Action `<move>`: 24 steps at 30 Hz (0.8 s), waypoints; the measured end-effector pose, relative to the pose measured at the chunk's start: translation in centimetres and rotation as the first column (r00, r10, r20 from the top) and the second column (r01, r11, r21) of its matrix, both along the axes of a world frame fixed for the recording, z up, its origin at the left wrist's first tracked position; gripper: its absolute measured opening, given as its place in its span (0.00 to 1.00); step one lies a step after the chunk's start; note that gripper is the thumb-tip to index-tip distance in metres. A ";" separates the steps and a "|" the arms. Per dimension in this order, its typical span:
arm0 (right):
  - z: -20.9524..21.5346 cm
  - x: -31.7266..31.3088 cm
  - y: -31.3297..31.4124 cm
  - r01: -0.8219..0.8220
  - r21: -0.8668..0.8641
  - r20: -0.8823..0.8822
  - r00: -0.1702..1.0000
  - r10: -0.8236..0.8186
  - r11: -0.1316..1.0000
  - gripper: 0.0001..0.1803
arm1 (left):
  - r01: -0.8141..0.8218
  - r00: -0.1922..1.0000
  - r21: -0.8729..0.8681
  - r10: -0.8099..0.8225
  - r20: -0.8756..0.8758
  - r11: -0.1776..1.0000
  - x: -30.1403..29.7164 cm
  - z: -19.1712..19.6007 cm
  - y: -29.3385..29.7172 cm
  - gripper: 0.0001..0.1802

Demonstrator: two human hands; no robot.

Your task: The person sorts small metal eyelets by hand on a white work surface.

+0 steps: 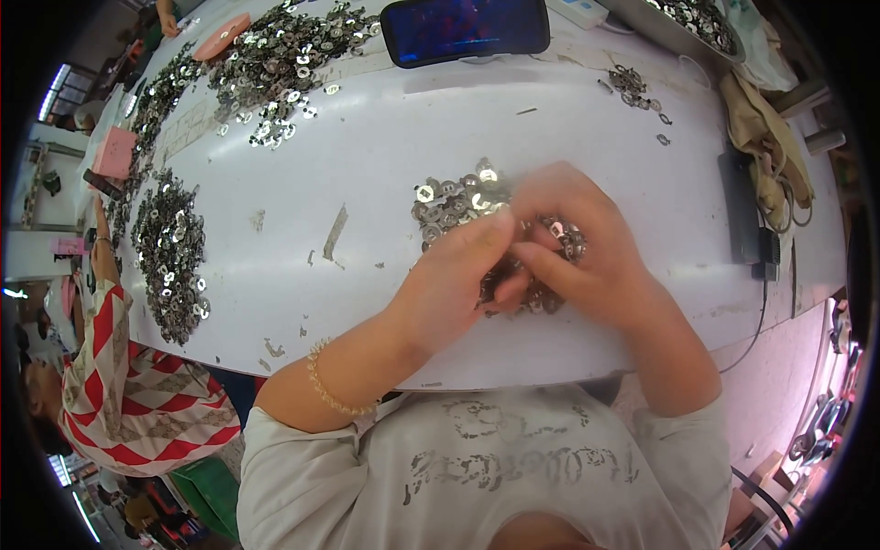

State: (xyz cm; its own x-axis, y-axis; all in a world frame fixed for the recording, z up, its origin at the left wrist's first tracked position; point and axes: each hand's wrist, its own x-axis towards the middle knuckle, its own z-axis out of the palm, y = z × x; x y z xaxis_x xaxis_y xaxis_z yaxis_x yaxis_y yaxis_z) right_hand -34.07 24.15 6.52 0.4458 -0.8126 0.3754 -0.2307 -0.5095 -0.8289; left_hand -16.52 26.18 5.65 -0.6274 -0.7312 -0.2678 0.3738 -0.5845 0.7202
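A pile of small shiny metal pieces (pixel 449 206), flat and ring-like with cut-out centres, lies on the white table in front of me. My left hand (pixel 467 261) is curled over the near part of this pile, its thumb and fingers drawn together. Close against it, my right hand (pixel 591 243) bends round from the right with its thumb and fingertips pinched in. The fingertips of both hands meet above the pile, smeared by motion. Whatever small piece lies between them is hidden. More metal pieces show between and beneath the hands.
Larger heaps of metal pieces (pixel 170 257) spread along the table's left and far left. A phone (pixel 466 32) stands at the back, with a small cluster of pieces (pixel 631 84) right of it. A black adapter (pixel 741 206) and cloth lie right. A co-worker's patterned sleeve (pixel 110 353) is at left.
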 end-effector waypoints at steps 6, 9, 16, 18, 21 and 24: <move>0.1 0.1 0.2 -0.018 0.019 -0.002 1.000 0.018 1.000 0.08 | -0.022 1.000 -0.006 0.022 0.020 1.000 -0.2 0.0 0.1 0.24; 0.1 0.1 0.2 -0.028 0.068 0.032 0.999 0.026 0.997 0.08 | -0.017 1.000 0.000 0.017 0.012 1.000 -0.2 0.1 0.1 0.24; -0.4 -0.1 0.1 -0.043 0.080 0.085 0.996 0.036 0.996 0.04 | -0.016 0.999 0.035 0.017 -0.034 0.999 -0.1 -0.2 0.1 0.23; -0.3 -0.1 0.4 -0.041 0.140 0.112 0.993 0.025 0.989 0.04 | -0.019 1.000 0.023 0.019 -0.019 1.000 -0.2 0.0 0.1 0.23; -0.2 0.0 0.5 -0.029 0.162 0.117 0.993 0.010 0.986 0.04 | -0.014 1.000 0.009 0.014 0.004 1.000 -0.2 0.2 0.1 0.22; -0.3 -0.1 0.4 -0.010 0.128 0.080 0.997 0.000 0.992 0.04 | -0.006 1.000 0.010 0.006 0.014 1.000 -0.2 0.2 0.1 0.22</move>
State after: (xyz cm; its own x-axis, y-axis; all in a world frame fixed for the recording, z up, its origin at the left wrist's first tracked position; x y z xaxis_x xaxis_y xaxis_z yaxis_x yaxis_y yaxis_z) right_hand -34.15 24.59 6.26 0.4228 -0.8543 0.3023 -0.1593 -0.3984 -0.9033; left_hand -16.72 26.23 5.83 -0.6192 -0.7321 -0.2840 0.3673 -0.5896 0.7193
